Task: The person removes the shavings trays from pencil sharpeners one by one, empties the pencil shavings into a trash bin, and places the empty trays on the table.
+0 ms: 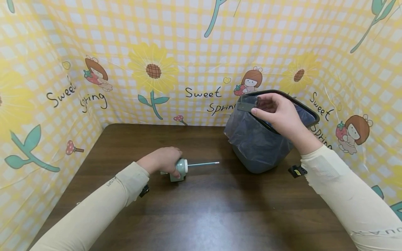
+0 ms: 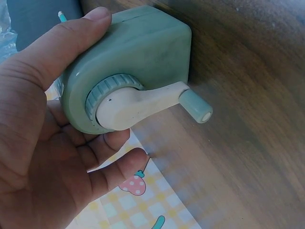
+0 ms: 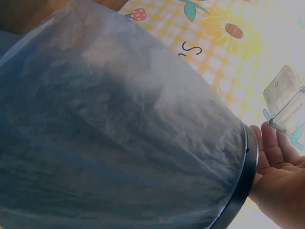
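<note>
My left hand (image 1: 163, 160) grips a pale green hand-crank pencil sharpener (image 2: 147, 52) that lies over the table, its thumb across the top. A white crank arm with a green knob (image 2: 196, 107) shows in the left wrist view. From the white collar of the sharpener a thin blue pencil (image 1: 202, 163) sticks out to the right. My right hand (image 1: 279, 111) pinches a small clear plastic shavings drawer (image 1: 246, 104) over the rim of a dark trash bin (image 1: 255, 166). In the right wrist view the drawer (image 3: 285, 98) is tilted beyond the fingertips.
A translucent bag (image 1: 251, 134) lines the bin and hangs over its black rim (image 1: 314, 120). The bin stands at the back right of the dark wooden table (image 1: 188, 216). Yellow checked cloth (image 1: 194, 59) walls the back and both sides.
</note>
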A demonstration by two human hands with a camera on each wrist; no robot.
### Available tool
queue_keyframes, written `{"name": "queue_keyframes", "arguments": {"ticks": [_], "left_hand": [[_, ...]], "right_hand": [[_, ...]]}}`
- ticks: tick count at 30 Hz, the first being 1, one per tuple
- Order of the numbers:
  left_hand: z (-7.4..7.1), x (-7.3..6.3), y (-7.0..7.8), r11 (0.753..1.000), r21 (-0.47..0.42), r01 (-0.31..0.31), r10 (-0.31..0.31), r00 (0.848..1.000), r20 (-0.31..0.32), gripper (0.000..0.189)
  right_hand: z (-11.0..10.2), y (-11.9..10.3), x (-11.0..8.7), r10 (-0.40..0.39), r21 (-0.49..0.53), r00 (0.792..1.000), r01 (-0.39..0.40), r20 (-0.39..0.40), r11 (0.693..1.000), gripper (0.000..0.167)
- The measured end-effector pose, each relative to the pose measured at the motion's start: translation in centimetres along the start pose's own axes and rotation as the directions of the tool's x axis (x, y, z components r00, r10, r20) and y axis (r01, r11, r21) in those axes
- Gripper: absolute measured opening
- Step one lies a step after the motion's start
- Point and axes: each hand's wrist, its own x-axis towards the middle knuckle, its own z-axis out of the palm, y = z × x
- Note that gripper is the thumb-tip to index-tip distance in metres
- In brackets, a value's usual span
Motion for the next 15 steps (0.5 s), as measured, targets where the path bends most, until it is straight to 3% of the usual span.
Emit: {"name": "queue_keyframes", "arguments": {"ticks": [15], "left_hand": [[0.02, 0.06, 0.07, 1.0, 0.001, 0.004, -0.004, 1.0, 0.002, 0.071]], "right_hand": [[1.01, -0.45, -0.17, -0.015, 0.032, 1.0, 0.014, 0.022, 0.999, 0.057]]}}
